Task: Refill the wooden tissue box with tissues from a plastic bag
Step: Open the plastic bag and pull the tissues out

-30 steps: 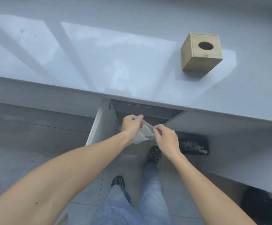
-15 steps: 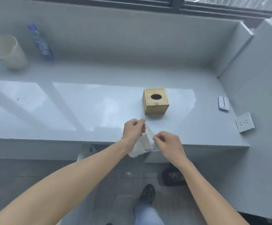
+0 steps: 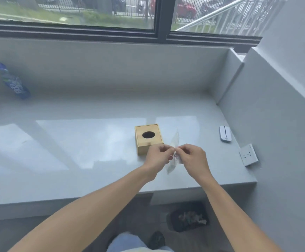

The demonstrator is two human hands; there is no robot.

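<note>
Above the glossy grey tabletop (image 3: 75,142), both hands' fingers (image 3: 163,151) pinch together on a thin clear plastic bag (image 3: 174,142) beside the square wooden tissue box (image 3: 144,148).

A domestic or small-office interior, at a window-side counter. A glossy grey countertop (image 3: 86,142) is seen below a dark-framed sliding window (image 3: 159,19), through which grass, railings and parked cars are visible. A wall socket (image 3: 248,155) is mounted at the right, a water bottle (image 3: 11,81) is stood far left, and a waste bin (image 3: 188,219) is placed on the near floor.
</note>
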